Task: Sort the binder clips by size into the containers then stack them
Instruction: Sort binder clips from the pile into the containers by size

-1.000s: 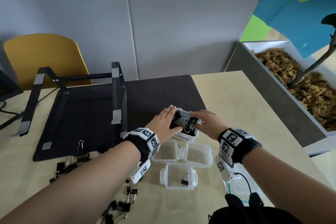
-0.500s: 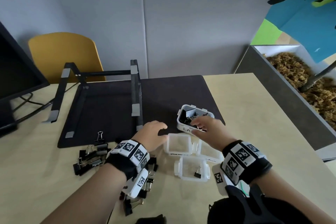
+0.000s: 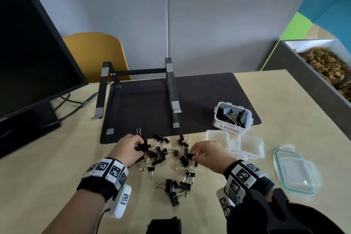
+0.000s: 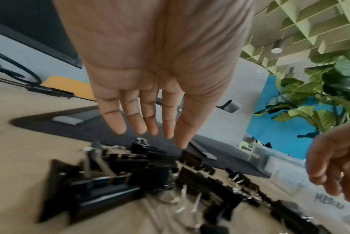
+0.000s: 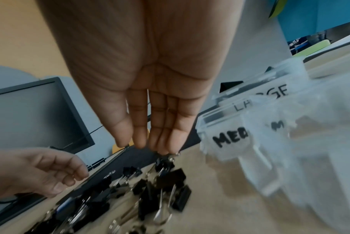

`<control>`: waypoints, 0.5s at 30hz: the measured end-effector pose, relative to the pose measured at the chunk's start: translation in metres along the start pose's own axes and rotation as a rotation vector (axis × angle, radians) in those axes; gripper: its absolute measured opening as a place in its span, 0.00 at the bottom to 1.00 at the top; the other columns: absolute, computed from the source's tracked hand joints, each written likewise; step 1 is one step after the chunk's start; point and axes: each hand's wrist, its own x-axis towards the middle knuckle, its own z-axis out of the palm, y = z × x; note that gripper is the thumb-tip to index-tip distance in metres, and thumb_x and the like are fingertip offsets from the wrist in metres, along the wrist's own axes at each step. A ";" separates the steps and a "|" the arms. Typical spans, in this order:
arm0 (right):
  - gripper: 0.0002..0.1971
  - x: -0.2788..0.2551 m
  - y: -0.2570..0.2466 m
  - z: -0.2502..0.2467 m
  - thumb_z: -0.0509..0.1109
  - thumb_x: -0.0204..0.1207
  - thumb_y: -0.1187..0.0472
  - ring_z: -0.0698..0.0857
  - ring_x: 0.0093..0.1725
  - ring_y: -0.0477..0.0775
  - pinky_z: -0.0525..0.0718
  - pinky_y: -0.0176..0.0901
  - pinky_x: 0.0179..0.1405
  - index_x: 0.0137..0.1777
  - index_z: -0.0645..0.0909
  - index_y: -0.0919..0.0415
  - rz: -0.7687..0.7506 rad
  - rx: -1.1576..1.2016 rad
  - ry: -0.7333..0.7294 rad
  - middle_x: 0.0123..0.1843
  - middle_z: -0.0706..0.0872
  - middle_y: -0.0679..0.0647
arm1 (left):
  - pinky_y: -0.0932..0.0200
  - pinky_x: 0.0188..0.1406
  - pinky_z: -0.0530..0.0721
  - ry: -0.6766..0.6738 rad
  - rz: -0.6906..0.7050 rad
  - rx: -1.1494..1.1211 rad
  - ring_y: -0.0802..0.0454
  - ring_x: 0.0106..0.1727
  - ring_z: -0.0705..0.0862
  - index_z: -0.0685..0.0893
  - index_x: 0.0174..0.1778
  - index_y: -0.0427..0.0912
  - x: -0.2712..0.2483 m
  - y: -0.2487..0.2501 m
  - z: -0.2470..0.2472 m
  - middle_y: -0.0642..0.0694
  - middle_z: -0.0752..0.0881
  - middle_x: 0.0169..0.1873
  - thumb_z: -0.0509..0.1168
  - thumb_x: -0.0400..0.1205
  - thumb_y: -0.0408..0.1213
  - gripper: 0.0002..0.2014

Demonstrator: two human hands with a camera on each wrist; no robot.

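Both hands now over clips

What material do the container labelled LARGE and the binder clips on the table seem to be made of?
LARGE container: likely plastic, whitish and translucent, with moulded latch tabs on its rim. Binder clips: probably metal, matte black bodies with shiny silver wire handles.

Both wrist views were smeared, so single binder clips could not be told apart. The right hand covered whichever clip its fingers touched. The monitor ran off the frame's left edge.
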 end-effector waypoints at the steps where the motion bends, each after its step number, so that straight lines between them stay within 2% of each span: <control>1: 0.11 0.001 -0.003 0.006 0.68 0.76 0.60 0.81 0.47 0.44 0.80 0.33 0.51 0.56 0.85 0.58 0.008 -0.005 -0.009 0.50 0.87 0.49 | 0.59 0.62 0.77 0.002 -0.017 0.014 0.50 0.63 0.79 0.81 0.60 0.46 0.000 -0.007 -0.002 0.47 0.78 0.62 0.69 0.76 0.35 0.15; 3: 0.12 0.002 -0.006 0.017 0.68 0.76 0.60 0.84 0.51 0.47 0.81 0.35 0.54 0.57 0.85 0.58 0.024 -0.013 -0.021 0.55 0.87 0.51 | 0.59 0.63 0.76 -0.004 -0.041 0.050 0.48 0.63 0.78 0.80 0.61 0.46 -0.001 -0.019 -0.003 0.46 0.77 0.63 0.70 0.75 0.35 0.17; 5: 0.12 0.005 -0.009 0.027 0.67 0.76 0.60 0.84 0.55 0.50 0.79 0.34 0.53 0.58 0.85 0.58 0.031 -0.027 -0.031 0.57 0.87 0.52 | 0.60 0.63 0.75 -0.028 -0.049 0.054 0.49 0.64 0.78 0.80 0.62 0.47 -0.002 -0.028 -0.001 0.47 0.75 0.64 0.71 0.73 0.34 0.20; 7: 0.12 0.009 -0.012 0.036 0.67 0.76 0.61 0.84 0.56 0.50 0.80 0.35 0.54 0.58 0.84 0.58 0.029 -0.045 -0.034 0.58 0.87 0.53 | 0.63 0.62 0.74 -0.052 -0.048 0.042 0.50 0.65 0.78 0.79 0.63 0.47 -0.003 -0.035 0.003 0.48 0.74 0.64 0.73 0.72 0.34 0.23; 10: 0.14 0.018 -0.020 0.047 0.67 0.75 0.61 0.83 0.57 0.51 0.83 0.42 0.58 0.60 0.82 0.55 0.042 -0.054 -0.028 0.60 0.85 0.52 | 0.65 0.61 0.72 -0.049 -0.012 0.030 0.51 0.64 0.78 0.80 0.63 0.47 -0.005 -0.042 0.009 0.48 0.74 0.62 0.75 0.70 0.35 0.24; 15: 0.20 0.037 -0.037 0.060 0.65 0.77 0.60 0.81 0.61 0.53 0.79 0.38 0.54 0.69 0.75 0.56 0.010 -0.091 -0.053 0.66 0.76 0.52 | 0.62 0.62 0.75 0.020 0.015 -0.018 0.52 0.62 0.79 0.81 0.62 0.47 -0.007 -0.043 0.016 0.50 0.77 0.59 0.75 0.71 0.38 0.22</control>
